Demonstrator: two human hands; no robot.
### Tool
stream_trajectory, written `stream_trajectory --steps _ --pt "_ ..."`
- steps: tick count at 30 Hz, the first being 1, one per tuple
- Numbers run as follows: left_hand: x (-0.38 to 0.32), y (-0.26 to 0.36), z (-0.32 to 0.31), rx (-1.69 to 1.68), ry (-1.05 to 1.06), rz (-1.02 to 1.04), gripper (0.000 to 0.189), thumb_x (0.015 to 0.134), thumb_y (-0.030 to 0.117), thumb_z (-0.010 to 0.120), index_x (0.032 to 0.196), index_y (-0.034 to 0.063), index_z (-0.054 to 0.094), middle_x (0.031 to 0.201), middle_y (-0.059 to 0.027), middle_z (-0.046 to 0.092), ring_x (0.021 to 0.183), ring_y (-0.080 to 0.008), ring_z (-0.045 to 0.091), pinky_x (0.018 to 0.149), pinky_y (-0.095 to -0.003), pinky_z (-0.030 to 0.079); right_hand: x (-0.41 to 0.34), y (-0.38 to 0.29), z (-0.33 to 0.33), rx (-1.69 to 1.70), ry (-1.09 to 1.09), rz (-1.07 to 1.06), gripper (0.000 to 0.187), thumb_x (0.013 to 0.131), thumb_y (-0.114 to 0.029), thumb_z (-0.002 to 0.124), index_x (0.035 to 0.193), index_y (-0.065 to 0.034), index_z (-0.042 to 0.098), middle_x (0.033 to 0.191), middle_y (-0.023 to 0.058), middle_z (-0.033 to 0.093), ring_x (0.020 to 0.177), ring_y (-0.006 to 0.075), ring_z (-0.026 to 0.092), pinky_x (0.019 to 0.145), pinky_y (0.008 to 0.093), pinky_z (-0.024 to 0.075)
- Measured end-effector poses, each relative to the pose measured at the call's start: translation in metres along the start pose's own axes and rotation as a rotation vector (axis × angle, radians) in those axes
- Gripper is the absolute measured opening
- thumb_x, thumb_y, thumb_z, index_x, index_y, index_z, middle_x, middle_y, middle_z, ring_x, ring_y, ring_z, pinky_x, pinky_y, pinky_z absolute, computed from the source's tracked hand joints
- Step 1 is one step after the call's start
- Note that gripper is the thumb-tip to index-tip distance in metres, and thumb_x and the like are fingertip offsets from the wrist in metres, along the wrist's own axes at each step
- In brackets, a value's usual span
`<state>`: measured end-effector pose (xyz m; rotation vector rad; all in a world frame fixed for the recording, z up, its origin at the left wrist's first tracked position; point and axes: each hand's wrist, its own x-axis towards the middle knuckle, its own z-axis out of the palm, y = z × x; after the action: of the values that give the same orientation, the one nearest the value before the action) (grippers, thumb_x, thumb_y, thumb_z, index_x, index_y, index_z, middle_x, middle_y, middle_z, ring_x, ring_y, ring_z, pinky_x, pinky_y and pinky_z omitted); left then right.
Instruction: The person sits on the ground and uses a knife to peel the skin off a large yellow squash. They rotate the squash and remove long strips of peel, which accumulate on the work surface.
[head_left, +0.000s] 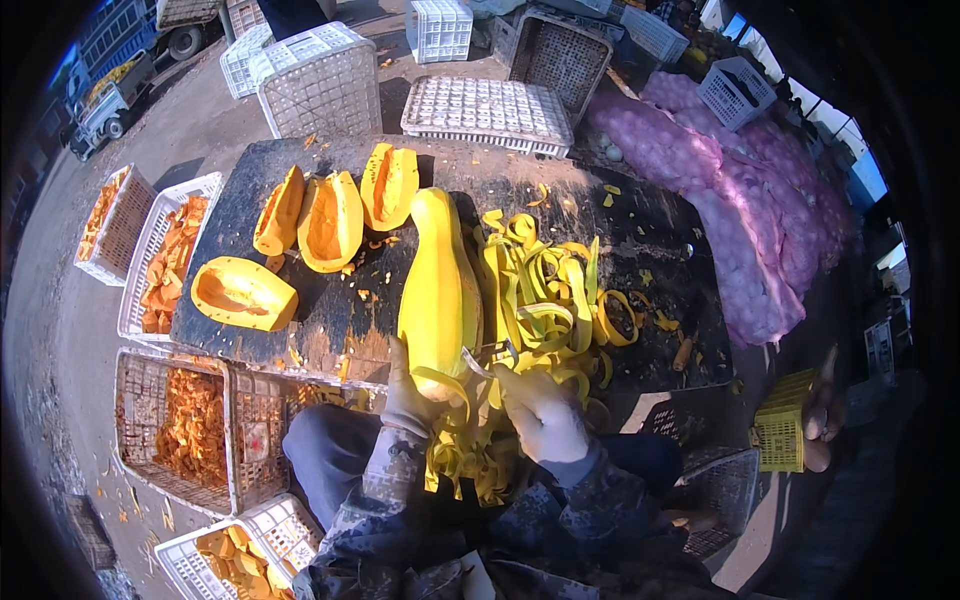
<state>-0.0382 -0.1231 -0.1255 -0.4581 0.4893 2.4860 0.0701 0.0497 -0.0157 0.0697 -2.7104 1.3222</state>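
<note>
A long, peeled yellow squash (439, 285) lies lengthwise on a dark, worn board (645, 225), its near end towards me. My left hand (405, 394), in a pale glove, grips that near end from the left side. In my gloved right hand (541, 412) is a peeler (491, 356), its blade at the squash's right side. A strip of peel curls over the near end. Curled yellow-green peels (551, 292) are heaped right of the squash and hang down between my knees. Several hollowed squash pieces (330, 221) lie at the board's left.
White crates with orange pieces (169, 262) stand left of the board. A crate with orange scraps (191, 427) and one with yellow chunks (240, 562) are near my left leg. Upturned crates (487, 112) stand beyond; purple mesh sacks (720, 195) and a yellow crate (784, 427) are right.
</note>
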Motion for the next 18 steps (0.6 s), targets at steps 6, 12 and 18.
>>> stream_trajectory --steps 6,12,18 --pt "-0.007 0.006 0.004 0.201 -0.084 0.010 0.091 0.087 0.080 0.042 0.145 0.0102 0.044 0.128 -0.0179 0.062 0.097 -0.0362 0.069 0.046 -0.0384 0.053 0.203 0.067 0.015 -0.017 0.100 0.234 0.035 0.094 -0.021 0.057 0.125 -0.0063 0.067 0.092 0.0260 0.070 0.085 0.0364 0.069 0.076 0.0410 0.0533" --pt "-0.004 0.005 0.001 0.135 -0.036 0.006 0.091 0.085 0.080 0.048 0.142 0.0086 0.046 0.124 -0.0155 0.065 0.095 -0.0315 0.071 0.046 -0.0367 0.057 0.322 0.108 0.057 -0.314 0.043 0.204 0.033 0.091 -0.027 0.059 0.116 -0.0117 0.072 0.095 0.0242 0.070 0.092 0.0386 0.069 0.081 0.0423 0.0535" --pt "0.000 0.002 -0.012 0.177 -0.028 0.035 0.085 0.091 0.073 0.046 0.143 0.0067 0.045 0.127 -0.0166 0.063 0.101 -0.0321 0.069 0.062 -0.0432 0.062 0.281 0.096 0.052 -0.325 -0.028 0.214 0.035 0.091 -0.027 0.057 0.119 -0.0111 0.071 0.100 0.0245 0.070 0.095 0.0384 0.069 0.083 0.0425 0.0533"
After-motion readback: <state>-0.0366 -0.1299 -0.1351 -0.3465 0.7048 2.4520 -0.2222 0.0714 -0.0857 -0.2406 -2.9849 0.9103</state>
